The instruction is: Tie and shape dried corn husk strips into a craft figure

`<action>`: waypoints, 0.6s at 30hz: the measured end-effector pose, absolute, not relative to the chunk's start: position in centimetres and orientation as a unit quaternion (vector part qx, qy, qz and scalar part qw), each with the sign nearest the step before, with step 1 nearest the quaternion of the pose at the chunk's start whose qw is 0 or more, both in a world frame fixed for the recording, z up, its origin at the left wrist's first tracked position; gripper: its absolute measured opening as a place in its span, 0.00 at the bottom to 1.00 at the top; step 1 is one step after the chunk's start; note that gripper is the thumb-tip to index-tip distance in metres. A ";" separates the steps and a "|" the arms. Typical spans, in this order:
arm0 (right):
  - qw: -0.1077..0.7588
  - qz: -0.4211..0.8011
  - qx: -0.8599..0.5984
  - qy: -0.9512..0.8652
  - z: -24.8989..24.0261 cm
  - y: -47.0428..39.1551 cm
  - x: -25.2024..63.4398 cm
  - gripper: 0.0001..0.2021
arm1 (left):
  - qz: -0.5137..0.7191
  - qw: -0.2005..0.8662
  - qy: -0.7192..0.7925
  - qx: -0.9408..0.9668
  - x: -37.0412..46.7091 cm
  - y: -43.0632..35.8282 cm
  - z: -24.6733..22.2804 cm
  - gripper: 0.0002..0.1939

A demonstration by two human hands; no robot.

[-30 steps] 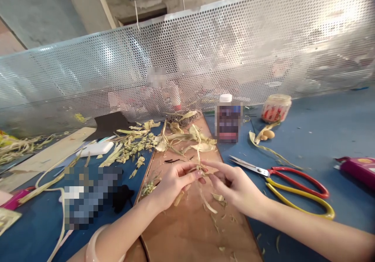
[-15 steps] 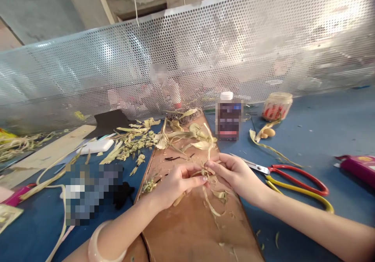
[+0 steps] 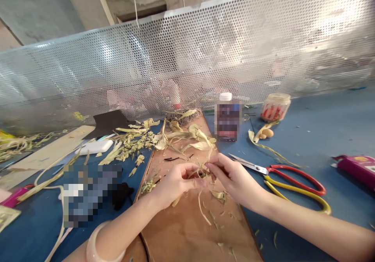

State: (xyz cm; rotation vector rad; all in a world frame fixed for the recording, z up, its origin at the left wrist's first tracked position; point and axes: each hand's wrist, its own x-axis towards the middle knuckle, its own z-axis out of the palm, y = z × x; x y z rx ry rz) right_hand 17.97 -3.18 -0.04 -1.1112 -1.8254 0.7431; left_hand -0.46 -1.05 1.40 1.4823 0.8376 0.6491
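Over a brown board (image 3: 181, 230), my left hand (image 3: 180, 182) pinches a small bundle of dried straw-coloured leaf strips (image 3: 202, 171) between thumb and fingers. From the other side, my right hand (image 3: 231, 176) has its thumb and fingertips closed on the same strips. One thin strip end (image 3: 203, 205) hangs below the fingers. Just beyond the hands lie loose dried leaves (image 3: 199, 137). How the strips are wound is too small and blurred to make out.
Red-and-yellow-handled scissors (image 3: 263, 171) lie right of the board, blades pointing towards it. Behind are a white-capped bottle (image 3: 225, 97) and a glass jar (image 3: 275, 107). A purple packet (image 3: 356, 170) is far right. A perforated metal screen (image 3: 187, 51) stands across the back.
The pale strip that stood up above my right fingers has come down. My right hand has turned slightly, and the hanging strip end has shifted a little. Both hands keep their pinch.
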 end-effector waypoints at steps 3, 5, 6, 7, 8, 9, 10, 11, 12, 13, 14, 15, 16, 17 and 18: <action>0.438 0.297 -0.433 -0.730 -0.1 -3.3 17.8 0.07 | 0.269 0.618 0.361 0.645 -0.4 -1.0 1.4 0.14; 0.442 0.304 -0.429 -0.727 -0.1 -3.4 17.6 0.07 | 0.265 0.616 0.364 0.647 -0.4 -1.0 1.4 0.15; 0.443 0.311 -0.429 -0.723 -0.2 -3.4 17.6 0.07 | 0.264 0.614 0.366 0.647 -0.4 -1.0 1.3 0.15; 0.445 0.319 -0.430 -0.718 -0.2 -3.4 17.5 0.07 | 0.262 0.613 0.366 0.649 -0.4 -1.0 1.3 0.16; 0.449 0.326 -0.432 -0.711 -0.2 -3.4 17.5 0.07 | 0.258 0.613 0.365 0.651 -0.4 -1.0 1.3 0.17; 0.453 0.334 -0.432 -0.705 -0.3 -3.4 17.5 0.07 | 0.253 0.613 0.364 0.654 -0.4 -1.0 1.3 0.18; 0.457 0.340 -0.430 -0.700 -0.3 -3.4 17.5 0.07 | 0.248 0.610 0.363 0.659 -0.5 -1.0 1.3 0.19; 0.462 0.344 -0.428 -0.696 -0.3 -3.4 17.5 0.07 | 0.243 0.605 0.361 0.666 -0.5 -1.0 1.3 0.20; 0.465 0.348 -0.425 -0.694 -0.4 -3.5 17.5 0.07 | 0.240 0.601 0.359 0.673 -0.5 -1.0 1.2 0.20; 0.466 0.351 -0.424 -0.693 -0.5 -3.5 17.4 0.07 | 0.237 0.597 0.358 0.678 -0.5 -1.0 1.1 0.21; 0.464 0.355 -0.424 -0.692 -0.5 -3.6 17.4 0.07 | 0.234 0.595 0.357 0.681 -0.6 -1.0 1.1 0.21; 0.461 0.358 -0.427 -0.691 -0.6 -3.7 17.4 0.08 | 0.227 0.595 0.356 0.684 -0.6 -1.0 1.0 0.23; 0.457 0.361 -0.431 -0.689 -0.7 -3.7 17.3 0.08 | 0.218 0.597 0.356 0.685 -0.7 -1.0 1.0 0.24; 0.453 0.363 -0.435 -0.689 -0.7 -3.8 17.2 0.08 | 0.210 0.598 0.357 0.686 -0.8 -1.0 1.0 0.26; 0.448 0.364 -0.438 -0.689 -0.7 -3.9 17.2 0.08 | 0.204 0.597 0.358 0.689 -0.9 -1.0 1.0 0.27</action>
